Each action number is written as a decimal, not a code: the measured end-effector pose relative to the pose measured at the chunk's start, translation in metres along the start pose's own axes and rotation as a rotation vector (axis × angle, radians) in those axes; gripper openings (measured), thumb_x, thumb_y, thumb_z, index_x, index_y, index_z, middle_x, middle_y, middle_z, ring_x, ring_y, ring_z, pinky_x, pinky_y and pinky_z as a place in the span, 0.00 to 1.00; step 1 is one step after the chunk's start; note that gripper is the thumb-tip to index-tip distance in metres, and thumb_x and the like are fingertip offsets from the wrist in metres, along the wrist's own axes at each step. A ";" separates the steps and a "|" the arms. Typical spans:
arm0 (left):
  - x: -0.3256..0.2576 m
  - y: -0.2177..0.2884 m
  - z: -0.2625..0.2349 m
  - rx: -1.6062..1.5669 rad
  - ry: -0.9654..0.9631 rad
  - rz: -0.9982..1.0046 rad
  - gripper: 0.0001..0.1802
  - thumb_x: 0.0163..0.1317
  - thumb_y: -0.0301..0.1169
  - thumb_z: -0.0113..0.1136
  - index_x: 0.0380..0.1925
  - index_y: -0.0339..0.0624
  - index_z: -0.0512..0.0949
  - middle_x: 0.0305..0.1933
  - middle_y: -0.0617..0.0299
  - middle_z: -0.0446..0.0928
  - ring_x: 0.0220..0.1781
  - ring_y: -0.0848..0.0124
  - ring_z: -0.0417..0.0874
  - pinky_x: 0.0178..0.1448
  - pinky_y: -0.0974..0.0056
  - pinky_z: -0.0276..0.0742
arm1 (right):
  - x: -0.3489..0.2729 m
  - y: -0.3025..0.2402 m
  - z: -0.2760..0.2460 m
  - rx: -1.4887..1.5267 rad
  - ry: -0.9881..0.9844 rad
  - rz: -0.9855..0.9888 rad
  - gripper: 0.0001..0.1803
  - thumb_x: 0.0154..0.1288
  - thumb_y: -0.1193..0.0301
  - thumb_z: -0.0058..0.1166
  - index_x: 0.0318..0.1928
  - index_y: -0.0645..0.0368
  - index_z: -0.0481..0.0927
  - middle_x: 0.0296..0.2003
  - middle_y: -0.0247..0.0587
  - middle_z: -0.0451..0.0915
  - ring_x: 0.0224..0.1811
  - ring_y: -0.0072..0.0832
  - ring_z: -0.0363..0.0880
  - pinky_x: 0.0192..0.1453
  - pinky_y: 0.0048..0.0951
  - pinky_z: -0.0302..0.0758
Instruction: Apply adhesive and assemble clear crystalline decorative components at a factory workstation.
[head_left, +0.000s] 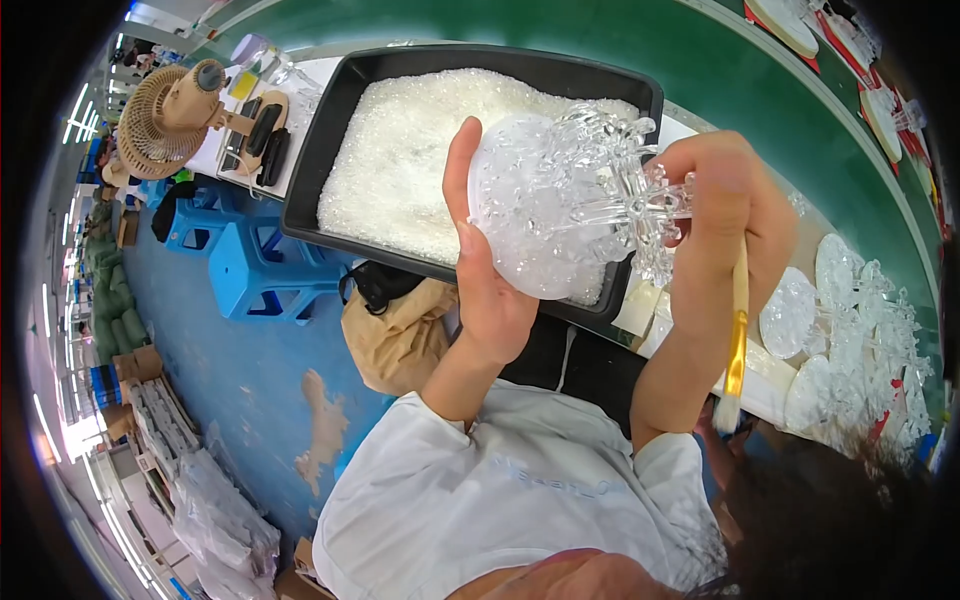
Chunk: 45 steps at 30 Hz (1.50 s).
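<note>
My left hand (495, 310) grips a clear plastic ornament (545, 205) by its round, frosted base, with the fingers at the disc's edge. Clear branching prongs spread from the base toward my right hand (725, 190). That hand is closed, its fingertips at the ends of the prongs. A paintbrush (738, 350) with a gold ferrule and pale bristles is tucked in the same hand, its bristles downward. The ornament is tilted sideways above a black tray (310, 190). White glittery granules (400, 150) fill much of the tray.
Similar clear ornaments (850, 350) crowd the table at the right. A beige fan (165, 115), a lidded jar (250, 65) and black objects (268, 135) are at the far left. Blue stools (245, 265) and a brown paper bag (395, 335) stand below the table. Green surface (800, 140) runs behind.
</note>
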<state>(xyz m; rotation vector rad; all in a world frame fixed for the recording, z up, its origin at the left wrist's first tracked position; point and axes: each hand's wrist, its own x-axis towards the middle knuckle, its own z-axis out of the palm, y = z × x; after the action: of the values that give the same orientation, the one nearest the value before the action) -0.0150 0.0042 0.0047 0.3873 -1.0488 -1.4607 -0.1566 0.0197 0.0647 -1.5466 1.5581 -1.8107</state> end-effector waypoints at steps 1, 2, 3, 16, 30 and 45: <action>-0.001 -0.002 0.001 -0.011 0.028 0.007 0.40 0.74 0.53 0.35 0.76 0.48 0.36 0.72 0.52 0.60 0.72 0.59 0.65 0.74 0.53 0.61 | 0.000 0.002 0.001 0.003 0.032 -0.095 0.29 0.75 0.51 0.45 0.28 0.64 0.80 0.25 0.33 0.76 0.19 0.13 0.65 0.22 0.17 0.58; 0.000 -0.005 0.002 -0.016 0.035 0.002 0.40 0.74 0.53 0.35 0.76 0.48 0.36 0.72 0.52 0.60 0.72 0.59 0.65 0.74 0.53 0.61 | -0.001 0.004 0.001 -0.002 0.025 -0.090 0.29 0.75 0.51 0.45 0.28 0.64 0.80 0.25 0.33 0.76 0.19 0.13 0.65 0.22 0.17 0.58; 0.001 -0.008 0.003 -0.050 0.052 0.005 0.40 0.74 0.54 0.34 0.76 0.47 0.37 0.72 0.52 0.61 0.72 0.59 0.65 0.74 0.53 0.61 | -0.002 0.005 0.001 0.002 0.062 -0.143 0.31 0.76 0.50 0.41 0.31 0.65 0.80 0.25 0.38 0.77 0.19 0.15 0.67 0.21 0.17 0.59; 0.003 -0.006 -0.026 -0.996 0.065 -0.156 0.44 0.69 0.57 0.40 0.77 0.45 0.43 0.77 0.45 0.53 0.76 0.48 0.58 0.75 0.42 0.58 | -0.029 0.048 0.000 0.742 0.366 -0.381 0.23 0.77 0.54 0.36 0.31 0.59 0.70 0.36 0.45 0.68 0.21 0.31 0.63 0.23 0.24 0.64; 0.008 0.015 -0.004 -0.104 0.448 -0.371 0.44 0.68 0.56 0.43 0.76 0.46 0.46 0.74 0.46 0.60 0.73 0.49 0.65 0.75 0.43 0.62 | -0.052 0.047 -0.015 0.745 0.258 -0.312 0.14 0.69 0.66 0.57 0.43 0.56 0.65 0.38 0.45 0.71 0.26 0.33 0.72 0.24 0.23 0.73; -0.010 0.006 -0.010 -0.331 0.268 -0.127 0.47 0.66 0.53 0.49 0.76 0.41 0.45 0.74 0.47 0.59 0.74 0.50 0.64 0.77 0.45 0.58 | -0.058 0.044 -0.018 0.773 0.128 -0.261 0.18 0.62 0.85 0.52 0.47 0.50 0.70 0.41 0.43 0.69 0.37 0.28 0.60 0.37 0.23 0.66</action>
<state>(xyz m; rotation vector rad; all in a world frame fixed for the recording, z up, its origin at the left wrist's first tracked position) -0.0014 0.0109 0.0005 0.4028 -0.5649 -1.6117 -0.1669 0.0576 0.0004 -1.2881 0.5540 -2.2968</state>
